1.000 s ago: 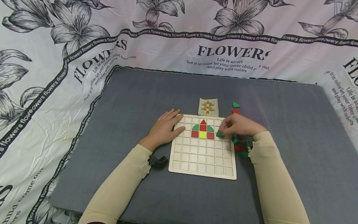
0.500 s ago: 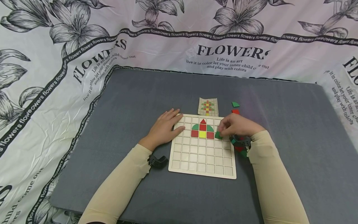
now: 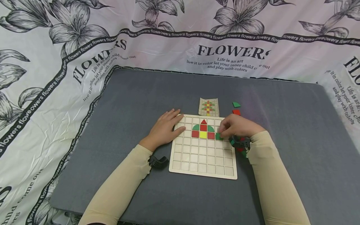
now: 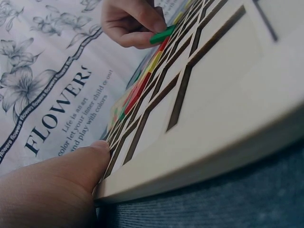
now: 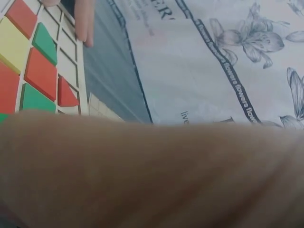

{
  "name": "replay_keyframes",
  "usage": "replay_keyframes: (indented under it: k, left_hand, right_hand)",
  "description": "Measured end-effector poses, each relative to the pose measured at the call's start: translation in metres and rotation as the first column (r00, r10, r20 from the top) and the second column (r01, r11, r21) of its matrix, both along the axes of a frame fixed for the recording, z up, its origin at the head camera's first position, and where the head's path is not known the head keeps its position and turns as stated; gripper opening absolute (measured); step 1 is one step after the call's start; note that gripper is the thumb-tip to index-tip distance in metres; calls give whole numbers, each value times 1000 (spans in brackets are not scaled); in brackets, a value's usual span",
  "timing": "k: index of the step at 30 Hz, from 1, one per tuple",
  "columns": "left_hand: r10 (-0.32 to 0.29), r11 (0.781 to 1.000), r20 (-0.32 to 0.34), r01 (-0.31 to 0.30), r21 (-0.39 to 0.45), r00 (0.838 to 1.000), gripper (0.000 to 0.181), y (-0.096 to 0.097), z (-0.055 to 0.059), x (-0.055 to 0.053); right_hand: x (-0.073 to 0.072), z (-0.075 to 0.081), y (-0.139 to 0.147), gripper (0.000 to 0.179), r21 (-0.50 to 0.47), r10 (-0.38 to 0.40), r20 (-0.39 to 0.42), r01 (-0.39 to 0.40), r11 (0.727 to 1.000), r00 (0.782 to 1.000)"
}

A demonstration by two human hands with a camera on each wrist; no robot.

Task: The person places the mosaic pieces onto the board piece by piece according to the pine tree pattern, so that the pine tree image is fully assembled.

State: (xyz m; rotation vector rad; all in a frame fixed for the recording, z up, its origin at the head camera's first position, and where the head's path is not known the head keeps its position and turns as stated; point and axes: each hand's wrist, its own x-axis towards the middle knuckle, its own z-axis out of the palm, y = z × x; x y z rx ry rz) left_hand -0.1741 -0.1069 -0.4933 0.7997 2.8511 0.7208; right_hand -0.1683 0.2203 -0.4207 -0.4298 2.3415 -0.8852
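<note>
A pale wooden grid board (image 3: 202,162) lies on the dark table. Set into its upper middle are a red triangle (image 3: 203,122), a red square (image 3: 203,127) under it and a rounded green piece on either side. The row below runs red, yellow (image 3: 203,134), red. My right hand (image 3: 240,125) pinches a green tile (image 4: 162,35) by its edge, at the grid cell right of that row's red square; fingers partly hide the tile in the head view. My left hand (image 3: 166,126) rests on the board's upper left edge with its fingers extended.
Behind the board lies a pattern card (image 3: 208,107) showing a tree-like figure of coloured squares. Loose pieces lie to the right: a green one (image 3: 236,104), a red one (image 3: 236,112), and several more partly hidden beneath my right wrist. Flower-printed cloth (image 3: 157,50) hangs around the table.
My right hand has moved slightly left with the green tile, which now lines up more squarely with the cell beside the red square. The left hand has stayed put.
</note>
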Motion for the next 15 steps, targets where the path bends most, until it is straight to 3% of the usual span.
replay_keyframes:
  k: [15]
  left_hand:
    - [-4, 1000, 7, 4, 6, 1000, 65, 0, 1, 0]
  right_hand:
    - [2, 0, -2, 8, 30, -6, -38, 7, 1000, 999]
